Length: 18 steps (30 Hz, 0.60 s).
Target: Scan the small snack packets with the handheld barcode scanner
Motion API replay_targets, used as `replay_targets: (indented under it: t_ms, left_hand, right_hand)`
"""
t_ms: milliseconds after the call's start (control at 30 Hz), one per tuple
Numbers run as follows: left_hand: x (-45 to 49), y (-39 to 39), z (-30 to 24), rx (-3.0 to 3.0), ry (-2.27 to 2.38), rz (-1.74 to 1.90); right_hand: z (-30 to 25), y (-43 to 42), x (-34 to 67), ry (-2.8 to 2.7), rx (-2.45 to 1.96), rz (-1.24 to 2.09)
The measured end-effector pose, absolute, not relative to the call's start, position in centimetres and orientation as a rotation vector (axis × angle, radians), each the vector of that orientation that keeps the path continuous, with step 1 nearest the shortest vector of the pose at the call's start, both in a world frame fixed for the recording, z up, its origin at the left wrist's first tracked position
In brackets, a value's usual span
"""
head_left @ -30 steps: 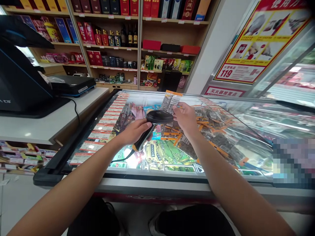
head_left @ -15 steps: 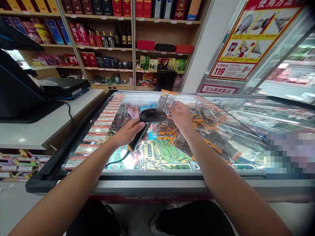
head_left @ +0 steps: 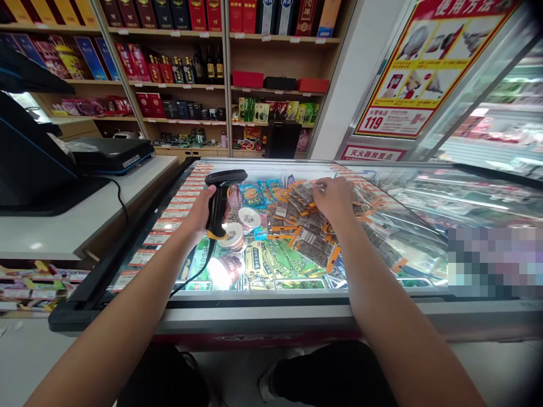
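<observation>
My left hand (head_left: 199, 210) is wrapped round the handle of a black barcode scanner (head_left: 221, 195) with a yellow base, held upright over the left part of an open chest freezer (head_left: 271, 316). A black cable hangs from the scanner toward me. My right hand (head_left: 337, 199) rests palm down on a heap of orange-and-grey ice-cream packets (head_left: 311, 229) inside the freezer, fingers bent on the topmost packet. Round tubs (head_left: 248, 217) and green packets (head_left: 284, 260) lie between the two hands.
A row of price tags (head_left: 169, 217) lines the freezer's left rim. To the left stands a white counter (head_left: 72, 226) with a black till screen (head_left: 29, 164) and a scale (head_left: 112, 152). Shelves of boxes and bottles (head_left: 190, 68) fill the back wall. A glass lid (head_left: 445, 198) covers the freezer's right side.
The right hand has lowered the packet it held up onto the heap in the freezer. The left hand has swung the scanner away to the left and turned it upright.
</observation>
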<state>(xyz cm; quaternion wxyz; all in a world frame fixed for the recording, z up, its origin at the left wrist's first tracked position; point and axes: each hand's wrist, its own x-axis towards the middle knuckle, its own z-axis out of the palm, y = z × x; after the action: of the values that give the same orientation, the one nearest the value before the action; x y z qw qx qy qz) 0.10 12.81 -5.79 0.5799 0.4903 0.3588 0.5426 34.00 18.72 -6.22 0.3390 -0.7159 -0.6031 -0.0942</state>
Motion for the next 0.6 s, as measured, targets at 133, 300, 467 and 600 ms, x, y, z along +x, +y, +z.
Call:
replay_targets:
  t_ms: [133, 300, 467, 600]
  left_hand:
    - [0.3, 12.9, -5.8, 1.021, 0.993, 1.275]
    - [0.4, 13.2, -6.6, 0.984, 1.028, 1.308]
    - [0.3, 13.0, -7.1, 1.200, 1.064, 1.341]
    - [2.1, 12.3, -7.0, 1.502, 0.951, 1.244]
  right_hand:
    - [-6.2, 17.9, 33.0, -1.557, -1.861, -0.304]
    - [-4.8, 15.2, 29.3, -1.591, -1.541, -0.308]
    - [-5.0, 12.2, 24.3, -1.655, -1.170, 0.521]
    - [-6.7, 11.9, 22.0, -1.647, -1.086, 0.965]
